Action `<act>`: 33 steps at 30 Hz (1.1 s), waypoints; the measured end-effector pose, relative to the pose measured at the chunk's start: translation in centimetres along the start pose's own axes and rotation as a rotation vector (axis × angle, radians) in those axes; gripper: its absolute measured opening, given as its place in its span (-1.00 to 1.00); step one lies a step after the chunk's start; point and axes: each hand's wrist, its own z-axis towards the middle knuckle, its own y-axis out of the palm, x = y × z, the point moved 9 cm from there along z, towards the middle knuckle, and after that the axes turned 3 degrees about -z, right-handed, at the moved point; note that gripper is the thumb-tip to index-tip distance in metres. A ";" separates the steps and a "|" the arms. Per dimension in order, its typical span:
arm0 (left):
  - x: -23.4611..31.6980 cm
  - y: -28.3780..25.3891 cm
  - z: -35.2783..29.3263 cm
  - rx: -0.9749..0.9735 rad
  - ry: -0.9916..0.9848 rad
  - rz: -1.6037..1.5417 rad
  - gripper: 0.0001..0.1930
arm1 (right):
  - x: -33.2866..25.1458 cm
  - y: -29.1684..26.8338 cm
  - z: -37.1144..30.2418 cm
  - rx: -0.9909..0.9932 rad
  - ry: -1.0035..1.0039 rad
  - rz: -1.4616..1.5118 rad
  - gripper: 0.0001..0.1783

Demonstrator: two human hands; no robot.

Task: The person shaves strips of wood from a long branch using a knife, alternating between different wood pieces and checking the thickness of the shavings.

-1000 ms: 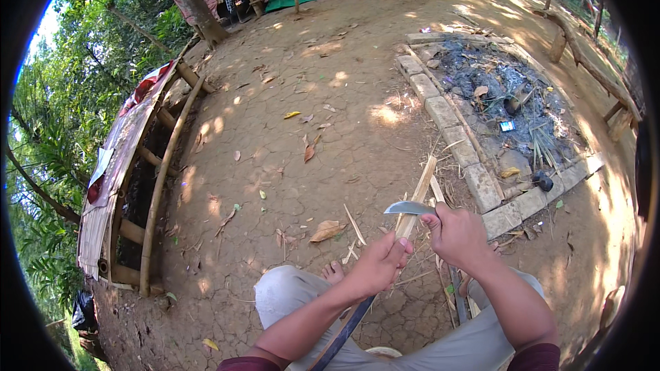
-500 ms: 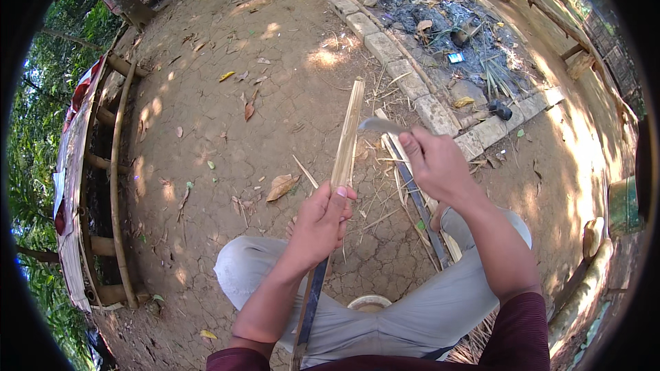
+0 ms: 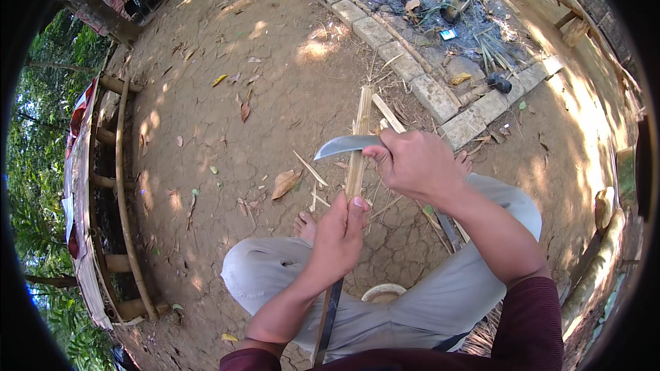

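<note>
My left hand is closed around a long pale bamboo strip, which points away from me. Its dark lower end passes back under my left forearm, between my legs. In my right hand is a knife with a curved blade; the fist hides its handle. The blade lies across the strip, a little beyond my left hand, with its tip pointing left. Beneath my right arm, another dark-edged strip rests on the ground among thin shavings.
A brick-bordered ash pit lies at the far right, with a black cup-like object at its border. A bamboo bench stands along the left. Between my legs is a pale round rim. Dry leaves dot the cracked earth.
My right hand has moved left and down, and the knife blade has gone from beside the strip to lying across it. The strip's far end now tilts slightly more to the right.
</note>
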 end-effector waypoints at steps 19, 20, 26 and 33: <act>-0.4 0.7 -0.5 -0.086 -0.209 -0.189 -0.74 | 4.8 -1.3 2.0 0.128 0.143 -0.129 -0.44; -0.6 0.6 -0.4 -0.081 -0.209 -0.189 -0.74 | 4.5 -1.4 1.9 0.123 0.133 -0.111 -0.45; -0.9 0.8 0.1 -0.083 -0.005 0.086 -0.69 | 3.6 -1.2 2.2 -0.003 0.112 -0.058 -0.42; -0.6 2.2 -1.6 -0.215 -0.244 -0.182 -0.75 | 10.7 -0.6 3.6 0.021 0.316 -0.111 -0.26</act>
